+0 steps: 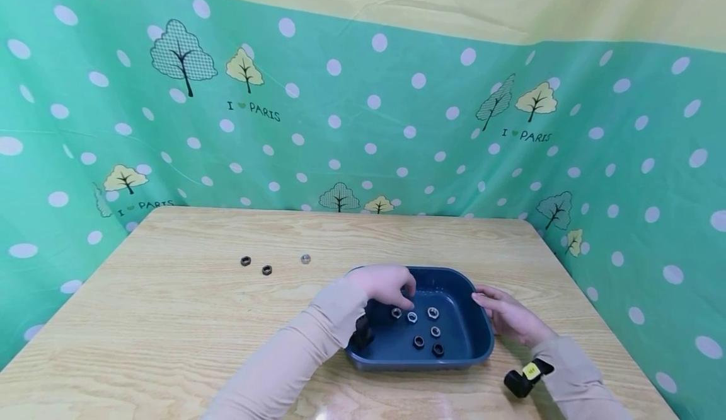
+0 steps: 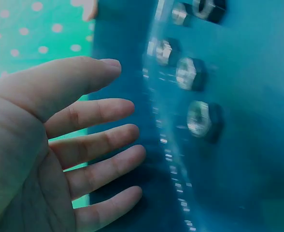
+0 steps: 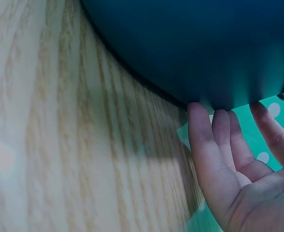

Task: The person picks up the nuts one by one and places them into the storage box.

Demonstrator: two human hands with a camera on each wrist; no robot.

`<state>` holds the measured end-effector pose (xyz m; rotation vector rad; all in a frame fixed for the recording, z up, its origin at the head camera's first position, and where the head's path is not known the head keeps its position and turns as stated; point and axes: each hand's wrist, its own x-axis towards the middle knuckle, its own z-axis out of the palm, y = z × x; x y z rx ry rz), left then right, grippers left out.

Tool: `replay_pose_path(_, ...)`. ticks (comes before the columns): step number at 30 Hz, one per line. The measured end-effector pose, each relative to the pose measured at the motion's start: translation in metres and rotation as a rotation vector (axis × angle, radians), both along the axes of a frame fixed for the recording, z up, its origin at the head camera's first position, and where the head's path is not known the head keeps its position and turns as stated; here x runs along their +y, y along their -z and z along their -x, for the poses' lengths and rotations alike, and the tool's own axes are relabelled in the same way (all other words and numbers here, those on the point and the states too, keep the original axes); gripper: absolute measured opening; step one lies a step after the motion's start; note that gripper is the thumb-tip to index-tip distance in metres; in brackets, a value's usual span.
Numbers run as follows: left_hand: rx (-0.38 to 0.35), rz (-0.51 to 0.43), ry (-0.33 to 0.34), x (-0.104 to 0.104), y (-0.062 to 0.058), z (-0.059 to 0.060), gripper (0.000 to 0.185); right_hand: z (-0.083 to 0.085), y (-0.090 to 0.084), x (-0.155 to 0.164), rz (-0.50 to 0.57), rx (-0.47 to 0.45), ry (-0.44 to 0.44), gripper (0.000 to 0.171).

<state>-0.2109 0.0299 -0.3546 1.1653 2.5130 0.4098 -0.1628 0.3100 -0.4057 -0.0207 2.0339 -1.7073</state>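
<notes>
My left hand [image 1: 388, 286] hovers over the left part of a dark blue plastic basin [image 1: 420, 364]. In the left wrist view its fingers are spread and hold nothing. Inside the basin lie several hex nuts: silver ones such as this nut [image 1: 433, 313], and two dark nuts, one of them a black nut [image 1: 438, 349] near the front wall. At the basin's right side is my right hand [image 1: 510, 316], its fairly straight fingers touching the outer wall and rim. The right wrist view shows its fingertips [image 3: 198, 108] against that wall.
On the wooden table [image 1: 170, 319], left of the basin, sit two dark nuts, one a left nut [image 1: 246, 260] and one a nearer nut [image 1: 267, 270], plus a silver nut [image 1: 305, 258]. A green dotted cloth [image 1: 351, 105] hangs behind the table and along its sides.
</notes>
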Motion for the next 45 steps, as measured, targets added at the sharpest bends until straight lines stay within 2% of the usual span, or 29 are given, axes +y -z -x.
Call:
replay_pose_path(6,0.056,-0.02,0.002,-0.003,-0.012,-0.002,0.026,0.003,-0.001,0.0,0.025,0.002,-0.02,0.07)
replay_pose_path(15,0.116,-0.065,-0.016,-0.026,-0.03,-0.008,0.029,0.002,0.0,-0.001,-0.013,0.023,0.007,0.07)
replay_pose_path(21,0.135,-0.14,-0.039,-0.045,-0.031,-0.013,0.034,-0.001,0.002,-0.003,-0.067,0.053,0.066,0.067)
replay_pose_path(29,0.18,-0.192,-0.092,-0.08,-0.028,-0.03,0.032,-0.006,0.003,-0.003,-0.035,0.11,0.051,0.059)
replay_pose_path(32,0.189,-0.231,-0.149,-0.091,-0.024,-0.036,0.032,-0.007,0.003,-0.002,-0.038,0.118,0.049,0.061)
replay_pose_path(39,0.14,-0.399,-0.356,-0.115,-0.015,-0.042,0.033,-0.005,0.002,-0.004,-0.054,0.15,0.052,0.058)
replay_pose_path(45,0.082,-0.454,-0.452,-0.135,-0.004,-0.046,0.033,-0.003,0.0,-0.009,-0.12,0.179,0.083,0.056)
